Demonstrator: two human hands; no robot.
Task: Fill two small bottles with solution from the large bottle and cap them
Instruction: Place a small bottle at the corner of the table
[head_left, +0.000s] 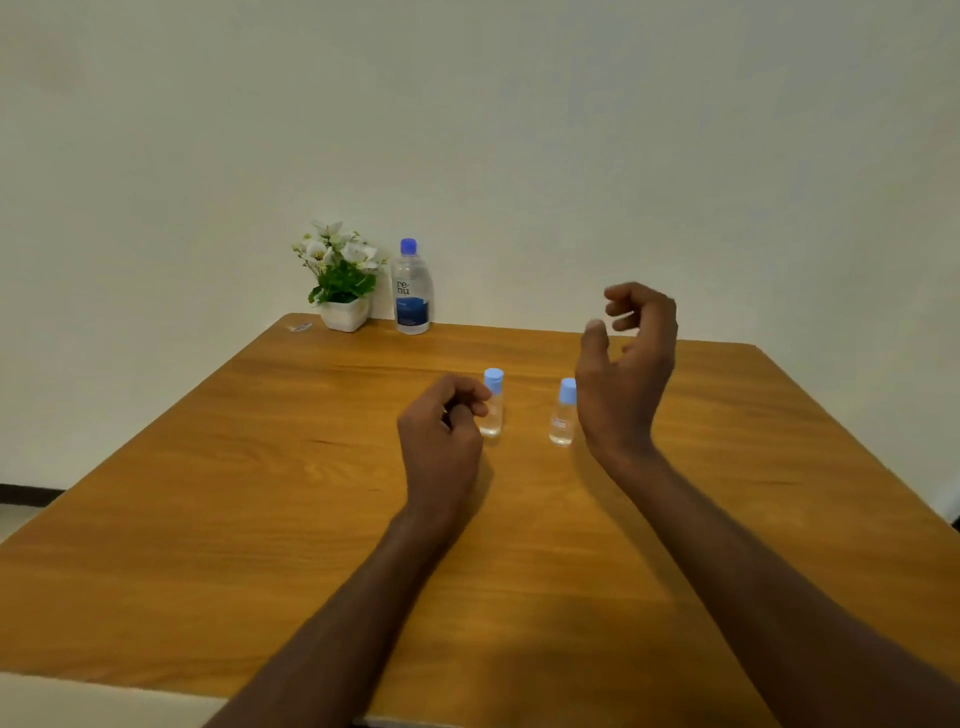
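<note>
Small bottles (492, 402) (563, 414) upright mid-table, both capped, apparently holding liquid; big bottle (411, 287) capped at far edge beside flowers (340, 262); left hand (441, 431) loosely curled beside left bottle, grasping nothing; right hand (626, 364) raised, released; task likely done.

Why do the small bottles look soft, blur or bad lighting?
Head view: dim, even light, soft shadows under the arms; slight blur overall, worst on the raised right hand. Left hand hides part of the left small bottle; right small bottle reads pale, no glare.
</note>
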